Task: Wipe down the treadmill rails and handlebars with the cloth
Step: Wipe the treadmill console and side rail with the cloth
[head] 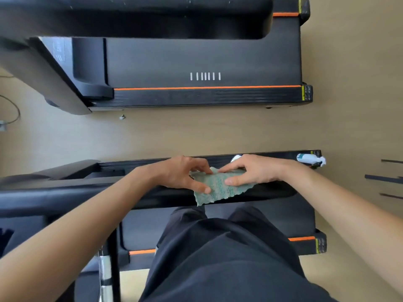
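One head-worn wide-angle view looks steeply down, close over the black treadmill handlebar (272, 190) mid-frame, tan floor (196, 136) above.

Mottled green cloth (218, 186), black orange-striped treadmill (202, 94)
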`<state>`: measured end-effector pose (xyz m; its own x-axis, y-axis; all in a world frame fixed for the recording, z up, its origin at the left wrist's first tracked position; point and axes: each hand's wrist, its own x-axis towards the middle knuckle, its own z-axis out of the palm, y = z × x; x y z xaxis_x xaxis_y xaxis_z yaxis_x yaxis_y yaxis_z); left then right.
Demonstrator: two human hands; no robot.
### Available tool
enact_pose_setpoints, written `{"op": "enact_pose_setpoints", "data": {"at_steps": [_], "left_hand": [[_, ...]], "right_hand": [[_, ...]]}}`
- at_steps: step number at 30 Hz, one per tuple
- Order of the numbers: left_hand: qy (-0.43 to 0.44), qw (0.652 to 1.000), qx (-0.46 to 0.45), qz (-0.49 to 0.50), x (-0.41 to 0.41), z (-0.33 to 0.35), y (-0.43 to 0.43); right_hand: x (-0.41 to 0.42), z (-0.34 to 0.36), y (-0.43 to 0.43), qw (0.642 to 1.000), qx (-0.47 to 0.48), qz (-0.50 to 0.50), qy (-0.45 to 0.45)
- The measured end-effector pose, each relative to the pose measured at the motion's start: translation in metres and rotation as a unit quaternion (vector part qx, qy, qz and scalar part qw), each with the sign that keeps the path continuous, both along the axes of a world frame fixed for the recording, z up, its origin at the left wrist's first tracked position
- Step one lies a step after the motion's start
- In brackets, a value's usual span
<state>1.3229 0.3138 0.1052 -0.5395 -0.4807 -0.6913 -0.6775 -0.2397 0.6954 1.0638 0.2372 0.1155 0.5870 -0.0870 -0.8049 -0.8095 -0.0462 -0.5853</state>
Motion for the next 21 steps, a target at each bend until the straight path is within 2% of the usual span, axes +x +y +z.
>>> {"op": "enact_pose_setpoints", "data": {"at_steps": [21], "left_hand": [[-0.126, 0.991, -0.012, 0.051, 0.205, 0.032, 0.081]], "right_hand": [[0.214, -0.023, 0.056, 0.990, 0.003, 0.073, -0.118]]}}
